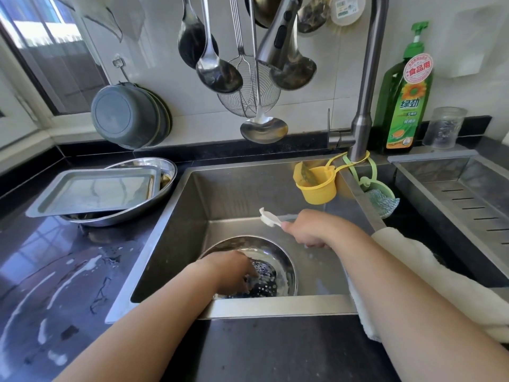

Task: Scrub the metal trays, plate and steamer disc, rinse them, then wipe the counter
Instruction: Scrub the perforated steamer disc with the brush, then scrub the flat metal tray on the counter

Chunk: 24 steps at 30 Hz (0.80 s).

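The perforated steamer disc [271, 267] lies on the bottom of the steel sink [234, 194], wet and soapy. My left hand [234, 270] reaches into the disc with fingers curled on something blurred there; what it is I cannot tell. My right hand [311, 230] hovers above the sink and grips the white handle of a brush [270, 216], whose far end is hidden behind the hand. On the counter to the left, a rectangular metal tray [93, 191] rests on a round metal plate [165, 172].
The dark counter [55, 285] at left carries streaks of foam and water. A faucet [363, 106] stands behind the sink, with a yellow cup [316, 186], green dish soap bottle [405, 92] and glass jar [446, 128] nearby. A cream cloth [440, 274] drapes over the divider. Ladles hang overhead.
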Motion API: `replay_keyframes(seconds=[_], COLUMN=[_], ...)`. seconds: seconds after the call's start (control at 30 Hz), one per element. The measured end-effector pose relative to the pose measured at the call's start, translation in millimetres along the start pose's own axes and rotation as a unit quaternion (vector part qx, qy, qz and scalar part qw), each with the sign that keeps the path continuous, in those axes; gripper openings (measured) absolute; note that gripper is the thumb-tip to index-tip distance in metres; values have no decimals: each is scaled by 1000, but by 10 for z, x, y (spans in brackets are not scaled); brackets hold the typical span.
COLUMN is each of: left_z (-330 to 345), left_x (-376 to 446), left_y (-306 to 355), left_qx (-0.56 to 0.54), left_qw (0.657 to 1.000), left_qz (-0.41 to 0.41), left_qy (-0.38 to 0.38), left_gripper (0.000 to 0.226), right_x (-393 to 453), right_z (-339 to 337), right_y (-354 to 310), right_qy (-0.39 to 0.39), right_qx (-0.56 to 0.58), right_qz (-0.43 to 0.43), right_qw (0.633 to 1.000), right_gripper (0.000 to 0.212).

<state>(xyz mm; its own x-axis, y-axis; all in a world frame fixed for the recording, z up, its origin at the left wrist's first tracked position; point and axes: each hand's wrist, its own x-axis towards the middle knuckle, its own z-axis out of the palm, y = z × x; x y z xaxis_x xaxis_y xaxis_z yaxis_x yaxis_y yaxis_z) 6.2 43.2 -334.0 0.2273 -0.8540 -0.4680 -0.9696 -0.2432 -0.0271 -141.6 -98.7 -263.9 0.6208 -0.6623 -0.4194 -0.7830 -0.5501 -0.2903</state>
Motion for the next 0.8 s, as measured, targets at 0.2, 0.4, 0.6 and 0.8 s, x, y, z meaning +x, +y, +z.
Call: replay_keyframes(seconds=[0.2,0.4,0.6,0.8], left_z=[-113,-605,-370,-117], left_x=[-118,-801,-1589,-1906], left_y=[-34,-546,-1664,-2619], left_qx=[-48,-119,10,89], left_qw=[981,915,895,859], left_qz=[-61,-111,-269,-347], left_qy=[180,369,357,367], left_gripper=[25,29,28,40], right_x=[-30,-139,-365,-321], right_z=[9,-84,-203,-30], right_y=[-12,-173,-774,-1223], right_qy=[16,73,71,101], right_qx=[14,49,-89,-90], right_qz=[-26,-112,-147,-159], right_qw=[999,990,983,978], right_gripper=[57,41,36,34])
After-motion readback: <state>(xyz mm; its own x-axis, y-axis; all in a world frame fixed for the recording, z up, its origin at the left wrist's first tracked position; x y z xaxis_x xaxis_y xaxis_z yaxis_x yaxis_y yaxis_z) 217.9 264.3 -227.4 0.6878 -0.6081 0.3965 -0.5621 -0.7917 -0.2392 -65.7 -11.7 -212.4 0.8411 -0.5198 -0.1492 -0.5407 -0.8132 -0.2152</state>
